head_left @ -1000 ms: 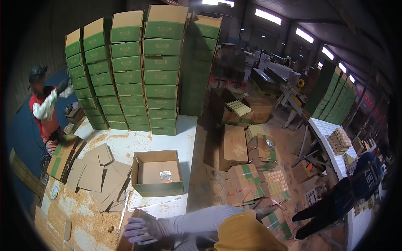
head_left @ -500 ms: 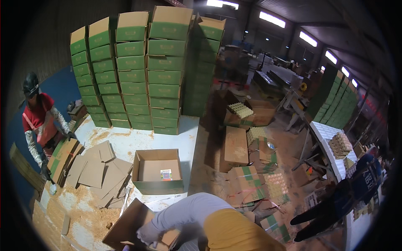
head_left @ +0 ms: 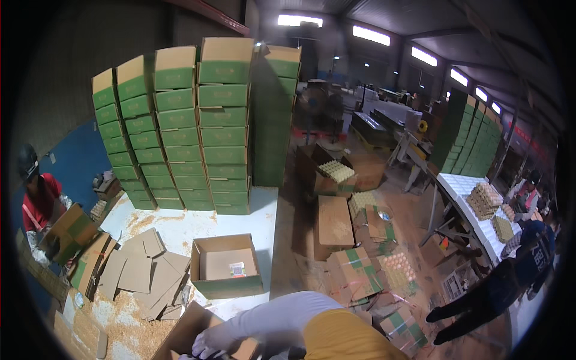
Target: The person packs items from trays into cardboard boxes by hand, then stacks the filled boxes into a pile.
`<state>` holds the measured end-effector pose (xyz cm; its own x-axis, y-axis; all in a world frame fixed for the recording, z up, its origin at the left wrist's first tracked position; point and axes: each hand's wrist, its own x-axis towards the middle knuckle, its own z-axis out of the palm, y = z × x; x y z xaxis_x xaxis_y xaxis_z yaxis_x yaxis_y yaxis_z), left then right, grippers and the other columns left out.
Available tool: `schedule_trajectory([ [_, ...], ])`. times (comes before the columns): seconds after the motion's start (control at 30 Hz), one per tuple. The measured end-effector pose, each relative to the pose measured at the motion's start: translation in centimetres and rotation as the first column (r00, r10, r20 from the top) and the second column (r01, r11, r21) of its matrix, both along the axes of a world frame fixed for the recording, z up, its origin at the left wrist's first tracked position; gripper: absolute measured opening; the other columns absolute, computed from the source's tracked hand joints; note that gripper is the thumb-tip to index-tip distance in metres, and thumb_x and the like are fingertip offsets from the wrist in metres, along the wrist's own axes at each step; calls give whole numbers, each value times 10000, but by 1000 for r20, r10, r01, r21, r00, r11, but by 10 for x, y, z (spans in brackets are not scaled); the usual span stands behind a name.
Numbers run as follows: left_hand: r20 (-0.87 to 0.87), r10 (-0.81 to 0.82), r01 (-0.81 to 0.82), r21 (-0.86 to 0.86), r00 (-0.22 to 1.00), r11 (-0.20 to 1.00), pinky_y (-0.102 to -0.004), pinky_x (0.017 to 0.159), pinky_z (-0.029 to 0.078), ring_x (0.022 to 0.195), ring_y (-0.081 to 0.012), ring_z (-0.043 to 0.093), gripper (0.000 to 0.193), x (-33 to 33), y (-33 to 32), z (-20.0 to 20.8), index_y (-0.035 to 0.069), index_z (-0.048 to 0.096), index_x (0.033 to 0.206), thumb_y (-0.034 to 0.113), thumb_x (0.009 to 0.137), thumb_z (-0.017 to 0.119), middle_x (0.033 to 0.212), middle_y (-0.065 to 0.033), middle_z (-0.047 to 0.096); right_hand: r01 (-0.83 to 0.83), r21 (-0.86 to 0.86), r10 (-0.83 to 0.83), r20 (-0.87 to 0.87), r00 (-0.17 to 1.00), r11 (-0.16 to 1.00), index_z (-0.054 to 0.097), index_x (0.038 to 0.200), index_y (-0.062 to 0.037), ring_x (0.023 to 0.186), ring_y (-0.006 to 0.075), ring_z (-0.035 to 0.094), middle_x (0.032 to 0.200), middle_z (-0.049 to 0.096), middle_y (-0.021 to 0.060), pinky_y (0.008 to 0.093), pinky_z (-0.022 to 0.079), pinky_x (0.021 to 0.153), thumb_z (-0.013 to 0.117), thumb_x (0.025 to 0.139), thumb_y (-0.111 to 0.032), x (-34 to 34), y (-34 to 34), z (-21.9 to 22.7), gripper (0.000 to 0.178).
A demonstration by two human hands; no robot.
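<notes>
My right hand point(head_left: 210, 342), in a pale glove, reaches down inside a brown cardboard box point(head_left: 187, 327) at the lower edge. Its fingers are bent and close together; what they hold, if anything, is hidden. Only a sliver of what looks like my left hand point(head_left: 187, 357) shows at the bottom edge beside it, its fingers out of sight. Just beyond stands an open cardboard box point(head_left: 228, 287) with a green lower band and a printed label point(head_left: 238, 269) inside. Left of it, flat cardboard sheets point(head_left: 135, 273) lie in a loose pile on the white table point(head_left: 261, 207).
Tall stacks of green-and-tan boxes point(head_left: 224, 123) stand at the table's back. A co-worker point(head_left: 42, 201) handles folded cardboard point(head_left: 72, 234) on the left. Sawdust point(head_left: 129, 309) covers the table's near left. On the right floor are cartons point(head_left: 335, 219) and egg trays point(head_left: 397, 270); another person point(head_left: 522, 264) stands farther right.
The view has tilted, so the scene sits lower. My right hand remains in the near box, now lower in the picture. The co-worker on the left has lifted a folded carton off the stack.
</notes>
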<state>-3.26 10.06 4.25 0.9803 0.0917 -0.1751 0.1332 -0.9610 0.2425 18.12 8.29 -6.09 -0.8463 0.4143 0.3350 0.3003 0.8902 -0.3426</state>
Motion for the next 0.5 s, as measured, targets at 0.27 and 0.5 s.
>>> schedule_trajectory([
  [0.27,616,527,-754,174,585,633,-629,1089,184,1276,-404,382,655,14,-12,-42,34,425,1357,351,832,655,1306,-211,481,314,-155,-239,373,897,937,385,1394,-140,1419,398,154,1529,209,177,556,151,1129,721,690,-356,94,-97,-7,809],
  [0.5,508,643,-796,158,573,584,-574,1096,225,1296,-425,355,647,-9,7,-44,45,379,1398,320,869,628,1360,-236,430,459,-733,-766,-129,630,501,214,1477,-114,1376,306,221,1513,200,166,469,253,1117,807,724,-217,72,-62,-23,965],
])
